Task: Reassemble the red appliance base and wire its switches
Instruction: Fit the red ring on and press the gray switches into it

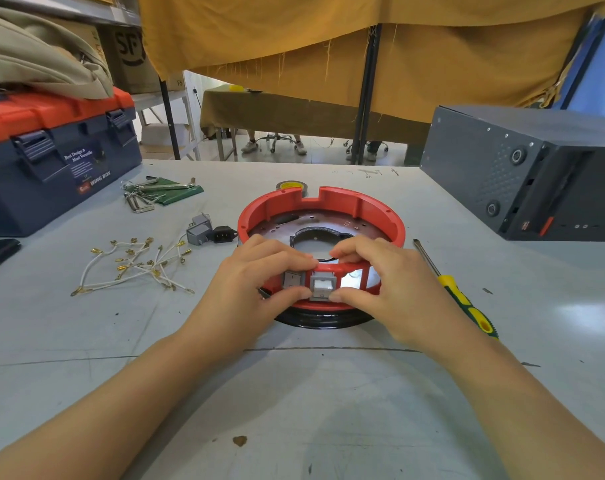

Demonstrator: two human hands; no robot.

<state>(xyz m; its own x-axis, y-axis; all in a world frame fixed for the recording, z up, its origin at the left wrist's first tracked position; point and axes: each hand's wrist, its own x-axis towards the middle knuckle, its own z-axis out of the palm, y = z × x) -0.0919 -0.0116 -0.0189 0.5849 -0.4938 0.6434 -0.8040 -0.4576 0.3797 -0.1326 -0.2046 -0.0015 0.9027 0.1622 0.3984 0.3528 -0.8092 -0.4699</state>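
You are sitting in a workshop, at a scuffed grey workbench with the red appliance base opened up at its middle. Left of the base lie loose white jumper wires with brass terminals; beyond them sit a set of hex keys and an orange-lidded toolbox. A yellow-handled screwdriver lies right of the base, and mustard cloth screens off the bench behind.
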